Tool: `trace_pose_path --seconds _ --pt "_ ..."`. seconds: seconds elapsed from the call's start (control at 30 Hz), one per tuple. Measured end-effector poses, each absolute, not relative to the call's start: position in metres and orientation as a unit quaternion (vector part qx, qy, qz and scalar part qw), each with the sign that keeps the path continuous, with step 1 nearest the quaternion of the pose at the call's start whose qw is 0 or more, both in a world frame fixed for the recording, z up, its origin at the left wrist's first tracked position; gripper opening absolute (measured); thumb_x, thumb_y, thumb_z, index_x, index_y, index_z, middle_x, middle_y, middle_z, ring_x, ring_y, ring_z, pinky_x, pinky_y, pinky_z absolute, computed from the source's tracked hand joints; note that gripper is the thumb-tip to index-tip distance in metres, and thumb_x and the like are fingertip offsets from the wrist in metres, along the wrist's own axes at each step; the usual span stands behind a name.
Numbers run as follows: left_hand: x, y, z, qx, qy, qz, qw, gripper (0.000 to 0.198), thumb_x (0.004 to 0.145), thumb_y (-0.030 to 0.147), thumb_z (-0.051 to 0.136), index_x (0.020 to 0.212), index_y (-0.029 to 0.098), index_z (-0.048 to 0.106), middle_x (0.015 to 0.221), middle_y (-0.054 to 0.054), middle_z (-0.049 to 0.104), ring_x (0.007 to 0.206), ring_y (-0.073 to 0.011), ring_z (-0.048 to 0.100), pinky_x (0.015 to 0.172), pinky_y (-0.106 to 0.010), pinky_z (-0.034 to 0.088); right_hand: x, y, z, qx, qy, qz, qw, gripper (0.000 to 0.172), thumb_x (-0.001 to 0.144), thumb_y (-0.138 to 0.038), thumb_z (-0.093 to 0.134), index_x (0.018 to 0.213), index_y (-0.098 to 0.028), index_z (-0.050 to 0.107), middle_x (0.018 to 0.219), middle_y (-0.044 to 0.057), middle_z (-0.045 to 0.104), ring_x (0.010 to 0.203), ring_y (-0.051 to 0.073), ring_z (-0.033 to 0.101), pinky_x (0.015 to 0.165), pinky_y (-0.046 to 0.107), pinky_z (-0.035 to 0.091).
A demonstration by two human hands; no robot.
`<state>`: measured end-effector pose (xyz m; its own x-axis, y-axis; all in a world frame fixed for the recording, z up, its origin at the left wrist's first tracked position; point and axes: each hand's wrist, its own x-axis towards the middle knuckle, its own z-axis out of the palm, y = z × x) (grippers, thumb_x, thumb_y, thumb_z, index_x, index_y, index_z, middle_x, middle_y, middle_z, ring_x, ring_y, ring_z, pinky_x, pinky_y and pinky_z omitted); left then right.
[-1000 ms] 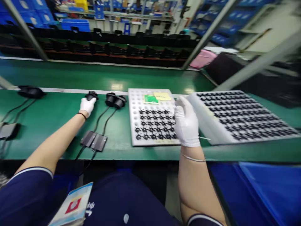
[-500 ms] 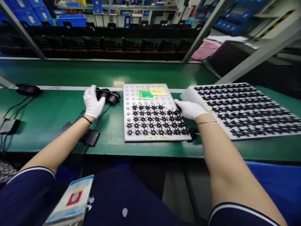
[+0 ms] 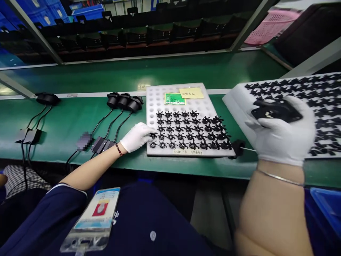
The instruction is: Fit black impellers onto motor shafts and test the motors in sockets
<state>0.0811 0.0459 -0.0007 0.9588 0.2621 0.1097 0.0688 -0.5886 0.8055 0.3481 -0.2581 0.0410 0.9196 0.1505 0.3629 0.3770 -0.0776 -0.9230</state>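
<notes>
My left hand [image 3: 136, 137] in a white glove rests at the left of a white foam tray [image 3: 157, 96], its fingertips pinching a small black spoked part [image 3: 153, 135]. Rows of similar black parts [image 3: 186, 133] sit in the tray's holes. My right hand [image 3: 282, 129], also gloved, is raised close to the camera and shut on a black plastic piece [image 3: 275, 110]. Behind it lies a second foam tray [image 3: 234, 103] densely filled with black parts. A black part with a thin pin [image 3: 238, 147] lies at the first tray's right corner.
Several black round devices [image 3: 124, 101] with cables lead to flat black boxes [image 3: 102, 144] on the green workbench [image 3: 80, 121]. Paper labels [image 3: 191, 93] lie on the tray. A pink basket [image 3: 271, 26] stands behind at upper right, and a blue crate [image 3: 326, 206] sits below.
My left hand has moved from the round devices to the tray's left side. My right hand has left the tray edge and risen toward the camera with a black piece.
</notes>
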Motion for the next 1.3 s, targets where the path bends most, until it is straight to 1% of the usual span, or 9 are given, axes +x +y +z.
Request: trace_pose_path --seconds 0.07,0.2,0.3,0.47,0.67,0.77,0.9,1.13,1.3 --pt "0.077 0.048 0.003 0.842 0.133 0.148 0.502 0.024 0.077 0.025 0.082 0.101 0.025 0.083 0.105 -0.009 0.078 0.111 -0.0317 0.065 0.113 -0.049 0.048 0.316 -0.264 0.044 -0.631 -0.171 -0.038 0.756 0.075 0.054 -0.02 0.074 0.125 -0.043 0.074 0.127 0.005 0.074 0.102 0.03 0.074 0.061 0.033 0.045" --pt "0.064 0.049 0.018 0.615 0.194 0.232 0.729 0.042 0.082 0.043 0.087 0.116 0.024 0.07 0.115 -0.007 0.071 0.113 -0.0271 0.072 0.102 -0.044 0.058 0.251 -0.252 0.053 -0.567 -0.135 0.041 0.812 0.076 0.052 -0.01 0.075 0.104 -0.066 0.077 0.117 -0.004 0.074 0.089 0.022 0.069 0.058 0.026 0.03" --pt "0.055 0.048 0.028 0.456 0.211 0.216 0.837 0.045 0.084 0.036 0.087 0.121 0.026 0.063 0.107 -0.002 0.068 0.108 -0.0228 0.075 0.094 -0.038 0.063 0.219 -0.233 0.051 -0.536 -0.091 0.104 0.833 0.062 0.057 -0.01 0.076 0.099 -0.055 0.082 0.116 0.001 0.072 0.088 0.023 0.064 0.06 0.032 0.035" --pt "0.044 0.037 0.029 0.357 0.238 0.182 0.885 0.044 0.081 0.004 0.077 0.119 0.024 0.066 0.11 -0.002 0.07 0.106 -0.0136 0.075 0.102 -0.027 0.061 0.198 -0.206 0.042 -0.469 -0.057 0.189 0.861 0.045 0.065 -0.017 0.075 0.101 -0.043 0.082 0.105 0.006 0.066 0.085 0.022 0.057 0.059 0.034 0.037" --pt "0.033 0.024 0.021 0.325 0.244 0.112 0.907 0.022 0.087 0.02 0.083 0.102 0.018 0.068 0.102 -0.005 0.07 0.075 -0.0078 0.063 0.068 -0.018 0.057 0.18 -0.184 0.048 -0.412 -0.021 0.255 0.874 0.043 0.056 -0.017 0.084 0.096 -0.032 0.08 0.083 -0.001 0.048 0.062 0.012 0.02 0.045 0.022 0.02" --pt "0.033 0.017 0.015 0.281 0.239 0.119 0.922 0.019 0.086 0.02 0.084 0.098 0.019 0.068 0.094 -0.004 0.069 0.068 -0.0074 0.053 0.061 -0.019 0.05 0.167 -0.173 0.051 -0.399 -0.016 0.295 0.868 0.043 0.053 -0.022 0.086 0.095 -0.03 0.078 0.087 0.0 0.054 0.061 0.012 0.013 0.043 0.021 0.012" --pt "0.034 0.007 0.006 0.27 0.238 0.134 0.923 0.027 0.075 0.018 0.093 0.093 0.018 0.072 0.088 -0.003 0.067 0.069 -0.007 0.053 0.06 -0.018 0.046 0.148 -0.163 0.051 -0.431 -0.088 0.328 0.836 0.043 0.055 -0.03 0.086 0.098 -0.03 0.078 0.104 0.006 0.067 0.063 0.012 0.033 0.044 0.023 0.018" --pt "0.028 0.001 0.006 0.332 0.205 0.113 0.914 0.043 0.068 0.041 0.102 0.096 0.018 0.078 0.106 -0.006 0.075 0.079 -0.0104 0.066 0.07 -0.02 0.058 0.123 -0.156 0.042 -0.604 -0.19 0.199 0.748 0.051 0.073 -0.052 0.081 0.119 -0.033 0.069 0.139 0.011 0.069 0.088 0.028 0.071 0.057 0.038 0.055" --pt "0.024 -0.002 0.007 0.366 0.219 0.139 0.894 0.046 0.062 0.039 0.105 0.09 0.016 0.077 0.106 -0.004 0.076 0.085 -0.0106 0.072 0.076 -0.019 0.063 0.126 -0.155 0.022 -0.651 -0.3 0.09 0.692 0.057 0.081 -0.049 0.081 0.132 -0.031 0.066 0.145 0.014 0.066 0.13 0.04 0.067 0.09 0.055 0.066"
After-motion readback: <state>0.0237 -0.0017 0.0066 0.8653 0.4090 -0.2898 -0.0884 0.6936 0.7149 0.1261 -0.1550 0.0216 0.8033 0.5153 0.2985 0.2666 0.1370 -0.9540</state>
